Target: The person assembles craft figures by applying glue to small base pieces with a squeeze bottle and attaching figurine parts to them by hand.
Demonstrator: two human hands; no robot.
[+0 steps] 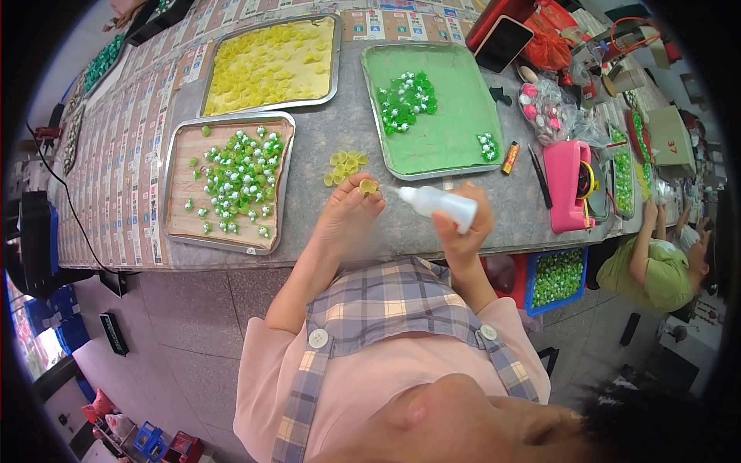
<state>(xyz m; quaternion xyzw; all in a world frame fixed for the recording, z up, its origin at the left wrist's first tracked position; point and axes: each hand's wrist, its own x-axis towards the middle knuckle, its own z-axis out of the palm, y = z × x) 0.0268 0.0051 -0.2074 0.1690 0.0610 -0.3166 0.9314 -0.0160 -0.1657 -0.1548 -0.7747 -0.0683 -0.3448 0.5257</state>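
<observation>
"What's that propped at the back of the table (351, 89)?"

"A phone (504, 44), tilted, its screen dark. The red bag (546, 35) is just to its right, crumpled."

"And nearer us?"

"An orange stick (510, 158), with a black pen (539, 177) beside it. Right of the pen there's the pink gadget (562, 185) with a round yellow-and-black part."

"Who's over on the right?"

"Someone in a green top (660, 278), arms toward the work surface. A pale carton (670, 141) is up beyond them."

"I've got a black cable (58, 170) curving down on the left."

"Blue bins (72, 332) on that side too, low down."
</observation>
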